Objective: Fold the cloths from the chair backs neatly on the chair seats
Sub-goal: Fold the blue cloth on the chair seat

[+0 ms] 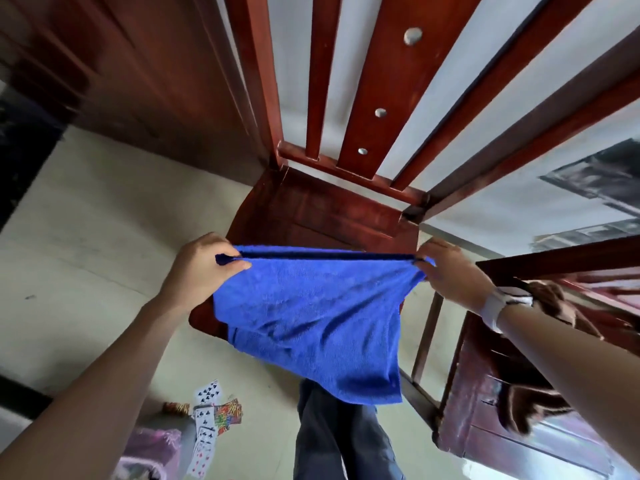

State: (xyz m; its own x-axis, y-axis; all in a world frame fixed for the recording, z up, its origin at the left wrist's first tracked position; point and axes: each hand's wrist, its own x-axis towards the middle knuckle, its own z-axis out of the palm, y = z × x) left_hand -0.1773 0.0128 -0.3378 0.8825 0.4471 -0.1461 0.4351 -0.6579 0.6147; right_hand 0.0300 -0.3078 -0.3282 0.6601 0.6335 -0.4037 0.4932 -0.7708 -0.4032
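A blue cloth point(311, 317) hangs stretched between my two hands above the red-brown wooden chair seat point(311, 209). My left hand point(199, 268) pinches its upper left corner. My right hand point(450, 271), with a white watch on the wrist, pinches the upper right corner. The top edge is taut and doubled over; the rest drapes down over the seat's front edge towards my legs. The slatted chair back point(377, 98) rises just behind the seat, bare of cloth.
A second wooden chair point(519, 393) stands at the right with a brown cloth point(554, 299) draped on it. Playing cards point(207, 420) lie scattered on the pale tiled floor at lower left, beside a pink item point(152, 452). A dark wooden door point(138, 81) fills the upper left.
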